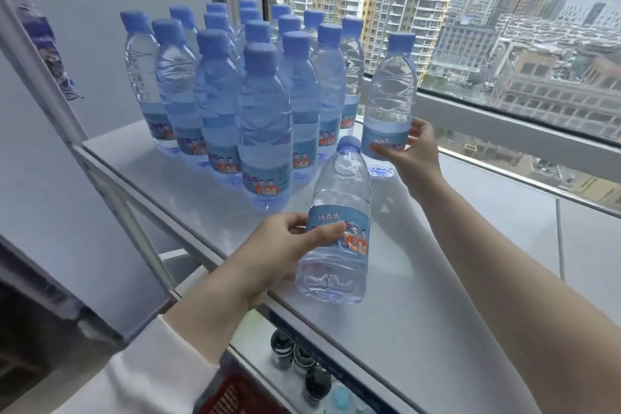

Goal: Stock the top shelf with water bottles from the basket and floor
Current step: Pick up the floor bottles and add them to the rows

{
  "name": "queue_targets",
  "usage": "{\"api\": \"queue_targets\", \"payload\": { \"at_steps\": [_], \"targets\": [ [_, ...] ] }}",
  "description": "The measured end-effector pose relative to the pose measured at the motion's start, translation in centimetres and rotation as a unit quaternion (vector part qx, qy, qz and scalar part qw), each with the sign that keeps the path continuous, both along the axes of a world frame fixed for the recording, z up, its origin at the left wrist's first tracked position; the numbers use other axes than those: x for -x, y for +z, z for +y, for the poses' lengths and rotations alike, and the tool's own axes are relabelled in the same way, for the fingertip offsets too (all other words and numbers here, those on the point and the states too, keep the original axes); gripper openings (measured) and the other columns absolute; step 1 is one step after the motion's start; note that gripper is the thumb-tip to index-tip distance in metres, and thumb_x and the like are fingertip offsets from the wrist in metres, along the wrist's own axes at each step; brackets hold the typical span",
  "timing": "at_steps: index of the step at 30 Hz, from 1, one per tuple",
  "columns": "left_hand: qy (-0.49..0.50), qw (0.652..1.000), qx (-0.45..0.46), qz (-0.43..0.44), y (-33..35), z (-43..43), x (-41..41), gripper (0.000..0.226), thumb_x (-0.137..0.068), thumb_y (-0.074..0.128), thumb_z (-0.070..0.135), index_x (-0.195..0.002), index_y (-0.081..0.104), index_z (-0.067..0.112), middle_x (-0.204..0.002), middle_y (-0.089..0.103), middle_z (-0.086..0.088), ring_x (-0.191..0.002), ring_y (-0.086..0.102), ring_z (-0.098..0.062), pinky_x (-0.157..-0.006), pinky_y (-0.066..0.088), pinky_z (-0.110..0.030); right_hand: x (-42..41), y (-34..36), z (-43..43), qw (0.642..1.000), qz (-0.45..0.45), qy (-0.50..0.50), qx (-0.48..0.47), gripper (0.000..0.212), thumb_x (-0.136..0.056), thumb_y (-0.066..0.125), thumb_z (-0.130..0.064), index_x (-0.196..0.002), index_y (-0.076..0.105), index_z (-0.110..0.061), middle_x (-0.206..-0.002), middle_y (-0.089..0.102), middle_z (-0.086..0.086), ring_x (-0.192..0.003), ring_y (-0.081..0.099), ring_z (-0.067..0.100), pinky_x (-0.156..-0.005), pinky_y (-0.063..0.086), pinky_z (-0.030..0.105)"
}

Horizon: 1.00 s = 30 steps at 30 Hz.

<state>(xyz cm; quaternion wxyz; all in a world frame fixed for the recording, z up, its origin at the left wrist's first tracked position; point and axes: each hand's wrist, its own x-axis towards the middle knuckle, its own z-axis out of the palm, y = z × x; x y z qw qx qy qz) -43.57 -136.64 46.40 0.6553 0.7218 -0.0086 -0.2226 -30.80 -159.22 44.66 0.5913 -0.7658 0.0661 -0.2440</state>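
Head view: the left hand grips 1 tilted water bottle by its label at the top shelf's front edge. The right hand grasps an upright bottle standing on the shelf, just right of the bottle cluster.

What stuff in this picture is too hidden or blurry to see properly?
Head view:
- Back bottles: front rows hide all but caps, so no sure count.
- Red basket: cut off by the bottom edge.
- Dark things under the shelf: mostly covered by it.
- Small print on the tilted bottle in the left hand: blurred.
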Motion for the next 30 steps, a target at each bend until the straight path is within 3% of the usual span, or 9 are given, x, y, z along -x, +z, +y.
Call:
{"api": "queue_targets", "payload": {
  "at_steps": [2, 6, 12, 20, 25, 28, 30],
  "targets": [
    [0.001, 1.0, 0.006, 0.006, 0.0, -0.2, -0.3, 0.068, -0.05, 0.076, 0.047, -0.107, 0.064, 0.012, -0.098, 0.074, -0.006, -0.084, 0.072, -0.018, -0.071, 0.059, -0.033, -1.3, -0.3, 0.2, 1.0, -0.005, -0.008, 0.009, 0.076, -0.063, 0.084, -0.009, -0.124, 0.039, -0.003, -0.121, 0.049, 0.01, -0.104, 0.052, 0.015, -0.081, 0.047, 0.013],
    [0.004, 1.0, 0.011, 0.006, 0.1, -0.2, -0.9, 0.064, -0.051, 0.072, 0.045, -0.106, 0.065, 0.012, -0.096, 0.074, -0.005, -0.084, 0.072, -0.018, -0.072, 0.058, -0.031, -3.9, -1.2, 0.3, 0.999, -0.008, -0.028, 0.015, 0.081, -0.057, 0.087, -0.015, -0.122, 0.038, -0.007, -0.124, 0.048, 0.013, -0.113, 0.052, 0.022, -0.096, 0.046, 0.031],
    [0.012, 1.0, 0.01, 0.007, 0.0, -0.1, -1.4, 0.06, -0.052, 0.071, 0.044, -0.103, 0.066, 0.013, -0.094, 0.075, -0.003, -0.085, 0.072, -0.017, -0.077, 0.058, -0.032, -6.0, -1.7, 0.6, 0.998, -0.013, -0.056, 0.038, 0.084, -0.053, 0.088, -0.025, -0.118, 0.037, -0.011, -0.123, 0.046, 0.011, -0.114, 0.048, 0.024, -0.099, 0.043, 0.04],
    [0.017, 0.999, 0.026, 0.008, -0.2, -0.3, -1.7, 0.054, -0.061, 0.078, 0.042, -0.104, 0.066, 0.012, -0.094, 0.075, -0.004, -0.087, 0.072, -0.019, -0.08, 0.057, -0.035, -6.7, -2.2, 1.1, 0.994, -0.019, -0.09, 0.054, 0.087, -0.052, 0.088, -0.032, -0.119, 0.036, -0.012, -0.122, 0.045, 0.009, -0.114, 0.046, 0.024, -0.1, 0.042, 0.041],
    [0.022, 0.999, 0.025, 0.0, -0.3, -0.4, -1.9, 0.054, -0.059, 0.073, 0.039, -0.105, 0.066, 0.013, -0.095, 0.075, -0.004, -0.088, 0.072, -0.019, -0.085, 0.056, -0.039, -4.8, -0.6, 1.0, 0.995, 0.03, -0.072, 0.06, 0.097, -0.065, 0.079, -0.044, -0.137, 0.023, -0.011, -0.132, 0.036, 0.011, -0.122, 0.039, 0.022, -0.108, 0.034, 0.038],
    [0.016, 0.999, 0.03, -0.017, 0.2, -0.9, -2.1, 0.052, -0.059, 0.081, 0.038, -0.104, 0.066, 0.016, -0.094, 0.075, -0.001, -0.088, 0.071, -0.016, -0.086, 0.055, -0.04, -1.6, 1.6, 0.2, 0.997, 0.053, -0.053, 0.017, 0.084, -0.072, 0.066, -0.058, -0.133, 0.035, -0.011, -0.13, 0.043, 0.01, -0.117, 0.046, 0.02, -0.104, 0.04, 0.04],
    [0.008, 0.999, 0.033, -0.034, 0.7, -1.6, -2.3, 0.053, -0.056, 0.082, 0.037, -0.103, 0.066, 0.018, -0.094, 0.075, 0.001, -0.088, 0.071, -0.014, -0.084, 0.055, -0.04, 1.5, 3.3, 0.0, 0.995, 0.091, 0.043, -0.024, 0.094, -0.058, 0.065, -0.074, -0.125, 0.05, -0.009, -0.123, 0.056, 0.008, -0.106, 0.056, 0.015, -0.094, 0.049, 0.037]
  ]
}}
